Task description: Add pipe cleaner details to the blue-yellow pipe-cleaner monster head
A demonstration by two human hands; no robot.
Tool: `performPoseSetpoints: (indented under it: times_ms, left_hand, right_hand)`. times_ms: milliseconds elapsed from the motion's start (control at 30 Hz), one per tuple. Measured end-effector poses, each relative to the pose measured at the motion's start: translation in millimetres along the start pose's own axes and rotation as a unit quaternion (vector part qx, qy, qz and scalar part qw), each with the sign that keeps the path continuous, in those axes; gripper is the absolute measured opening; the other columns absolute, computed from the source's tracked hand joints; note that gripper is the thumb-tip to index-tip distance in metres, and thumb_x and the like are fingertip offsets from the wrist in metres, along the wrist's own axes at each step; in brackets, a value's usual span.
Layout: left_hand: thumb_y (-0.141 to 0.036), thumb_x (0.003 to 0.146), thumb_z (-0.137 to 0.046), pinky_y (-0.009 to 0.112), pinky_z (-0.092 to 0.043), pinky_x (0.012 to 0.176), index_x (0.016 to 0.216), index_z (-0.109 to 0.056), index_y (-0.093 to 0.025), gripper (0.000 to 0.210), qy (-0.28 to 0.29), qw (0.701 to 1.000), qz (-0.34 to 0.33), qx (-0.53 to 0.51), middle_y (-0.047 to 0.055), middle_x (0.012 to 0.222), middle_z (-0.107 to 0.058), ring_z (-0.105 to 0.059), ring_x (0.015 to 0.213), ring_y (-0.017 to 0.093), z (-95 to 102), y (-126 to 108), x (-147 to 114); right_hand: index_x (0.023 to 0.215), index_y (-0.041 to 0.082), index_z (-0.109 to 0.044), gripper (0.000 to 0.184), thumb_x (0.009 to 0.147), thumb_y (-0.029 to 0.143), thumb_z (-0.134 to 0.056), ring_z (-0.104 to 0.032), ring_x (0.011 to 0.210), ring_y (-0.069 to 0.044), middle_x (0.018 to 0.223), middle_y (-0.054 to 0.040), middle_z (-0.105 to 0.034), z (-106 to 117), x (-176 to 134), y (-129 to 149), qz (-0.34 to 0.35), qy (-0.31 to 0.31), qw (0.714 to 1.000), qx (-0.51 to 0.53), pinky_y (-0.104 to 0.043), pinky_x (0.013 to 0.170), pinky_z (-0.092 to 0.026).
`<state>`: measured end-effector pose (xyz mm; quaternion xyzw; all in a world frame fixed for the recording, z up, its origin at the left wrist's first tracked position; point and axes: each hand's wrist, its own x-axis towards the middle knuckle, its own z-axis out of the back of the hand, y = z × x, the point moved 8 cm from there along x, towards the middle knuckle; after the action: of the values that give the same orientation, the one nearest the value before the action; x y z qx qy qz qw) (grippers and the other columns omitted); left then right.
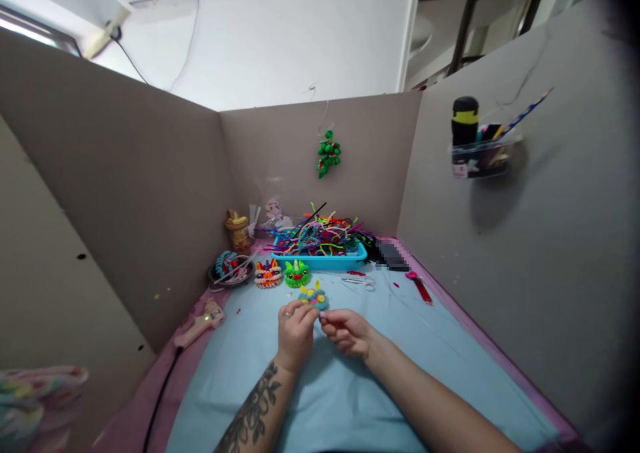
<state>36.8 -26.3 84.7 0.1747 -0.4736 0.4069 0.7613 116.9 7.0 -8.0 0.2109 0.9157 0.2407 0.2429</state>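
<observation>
My left hand (295, 333) is closed, its fingertips pressed together just below a blue and yellow fuzzy animal face (315, 299). I cannot tell whether those fingers touch the face or lie in front of it. My right hand (347, 333) is also closed, with thumb and forefinger pinching a small pale purple piece (323, 316). The fingertips of both hands nearly meet at this piece. Beyond them, an orange fuzzy face (269, 274) and a green fuzzy face (297, 274) sit side by side on the light blue cloth (240, 373).
A blue tray (320, 262) heaped with colourful pipe cleaners stands at the back. Scissors (360, 282) lie before it. A glue gun (203, 323) with a black cord and a dark bowl (230, 278) are leftward; a red strip (423, 289) lies rightward. Grey partitions (310, 120) enclose the table.
</observation>
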Motion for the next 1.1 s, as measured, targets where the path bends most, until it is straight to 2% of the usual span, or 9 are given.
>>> performPoseSetpoints:
  times_ms: [233,367,500,600,700,767,833,1033,1100]
  left_hand:
    - [-0.016,0.083,-0.048,0.033,-0.038,0.076,0.083,-0.064,-0.022,0.017,0.063,0.997,0.042,-0.012,0.004,0.075,-0.067,-0.057,0.078,0.018,-12.6,5,-1]
    - [-0.019,0.083,-0.049,0.033,-0.041,0.073,0.086,-0.064,-0.019,0.015,0.080,0.989,0.090,-0.091,0.005,0.076,-0.066,-0.057,0.073,0.018,-21.1,10,-6]
    - [-0.023,0.082,-0.050,0.029,-0.044,0.069,0.077,-0.064,-0.018,0.016,0.082,0.962,0.172,-0.195,0.004,0.072,-0.064,-0.057,0.070,0.016,-26.2,21,-9]
    - [-0.027,0.080,-0.053,0.026,-0.044,0.064,0.071,-0.064,-0.016,0.019,0.100,0.930,0.242,-0.257,0.002,0.066,-0.063,-0.056,0.065,0.014,-32.8,31,-11]
    - [-0.032,0.079,-0.053,0.024,-0.043,0.058,0.068,-0.064,-0.014,0.024,0.138,0.893,0.288,-0.316,0.001,0.062,-0.064,-0.055,0.058,0.013,-43.3,35,-14]
    - [-0.033,0.079,-0.054,0.024,-0.043,0.056,0.069,-0.065,-0.014,0.024,0.142,0.889,0.290,-0.326,0.002,0.063,-0.065,-0.056,0.058,0.013,-45.0,36,-15]
    - [-0.031,0.080,-0.054,0.026,-0.045,0.061,0.074,-0.065,-0.015,0.020,0.100,0.915,0.264,-0.287,0.003,0.068,-0.067,-0.058,0.063,0.015,-36.4,38,-13]
    - [-0.020,0.085,-0.048,0.033,-0.042,0.075,0.085,-0.064,-0.020,0.016,0.039,0.986,0.114,-0.115,0.004,0.082,-0.069,-0.059,0.075,0.017,-10.7,26,-6]
    - [-0.018,0.086,-0.047,0.033,-0.040,0.076,0.084,-0.065,-0.021,0.018,0.054,0.991,0.087,-0.085,0.004,0.083,-0.069,-0.059,0.075,0.016,-10.4,21,-4]
  right_hand:
    - [0.064,0.018,-0.042,0.023,0.075,0.031,-0.058,-0.020,0.033,-0.002,0.047,0.0090,-0.041,1,-5,30,0.265,-0.133,0.937,-0.185,-0.015,0.032,-0.013]
    - [0.063,0.019,-0.044,0.024,0.081,0.033,-0.050,-0.039,0.049,-0.009,0.055,0.0047,-0.044,-15,-33,52,0.454,-0.268,0.725,-0.443,-0.020,0.048,-0.032]
    - [0.075,0.019,-0.052,0.016,0.086,0.023,-0.041,-0.050,0.063,-0.014,0.068,-0.0015,-0.055,-33,-45,50,0.494,-0.325,0.497,-0.635,-0.024,0.060,-0.035]
    - [0.079,0.017,-0.055,0.018,0.087,0.019,-0.038,-0.052,0.066,-0.015,0.071,-0.0045,-0.058,-40,-43,47,0.485,-0.331,0.380,-0.714,-0.024,0.060,-0.034]
    - [0.080,0.016,-0.057,0.020,0.086,0.018,-0.038,-0.053,0.067,-0.016,0.072,-0.0065,-0.059,-43,-42,46,0.486,-0.314,0.322,-0.750,-0.024,0.061,-0.035]
    - [0.083,0.016,-0.059,0.020,0.086,0.019,-0.040,-0.054,0.070,-0.016,0.074,-0.0076,-0.061,-44,-42,46,0.497,-0.292,0.334,-0.746,-0.024,0.064,-0.037]
    - [0.086,0.016,-0.060,0.020,0.087,0.022,-0.041,-0.055,0.073,-0.016,0.078,-0.0080,-0.063,-41,-44,50,0.516,-0.276,0.402,-0.704,-0.026,0.068,-0.038]
    - [0.074,0.017,-0.053,0.030,0.080,0.046,-0.051,-0.038,0.039,-0.006,0.053,0.0036,-0.051,0,-13,47,0.369,-0.187,0.834,-0.365,-0.019,0.039,-0.027]
    - [0.072,0.016,-0.050,0.031,0.075,0.046,-0.058,-0.028,0.031,-0.003,0.048,0.0063,-0.048,5,1,30,0.258,-0.128,0.919,-0.269,-0.017,0.033,-0.016]
